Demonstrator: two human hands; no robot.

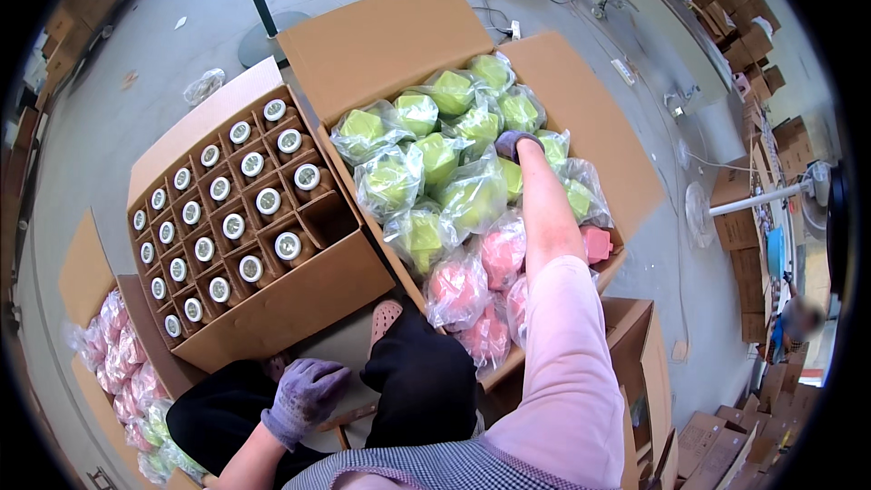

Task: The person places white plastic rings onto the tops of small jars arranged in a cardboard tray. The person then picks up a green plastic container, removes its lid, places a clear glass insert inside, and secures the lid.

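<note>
My right hand (pixel 519 145), in a purple-grey glove, reaches into an open carton (pixel 413 286) among green angular pieces in clear plastic bags (pixel 438 156). Its fingers are hidden, so I cannot tell whether it grips one. Nearer me in this carton lie pink bagged pieces (pixel 458 283). My left hand (pixel 308 396), gloved alike, hovers over my lap with loosely bent fingers and nothing visible in it. Left of the carton stands a divided box (pixel 290 308) whose cells hold brown items with round, white-rimmed tops (pixel 233 226); one cell at its right corner is empty.
Another carton (pixel 82 263) with pink and green bagged pieces stands at far left. An open box (pixel 640 345) is beside my right arm. Beyond are a stand with a round base (pixel 259 41), floor cables, a pedestal fan (pixel 703 209), and stacked cartons. A person (pixel 798 322) is at far right.
</note>
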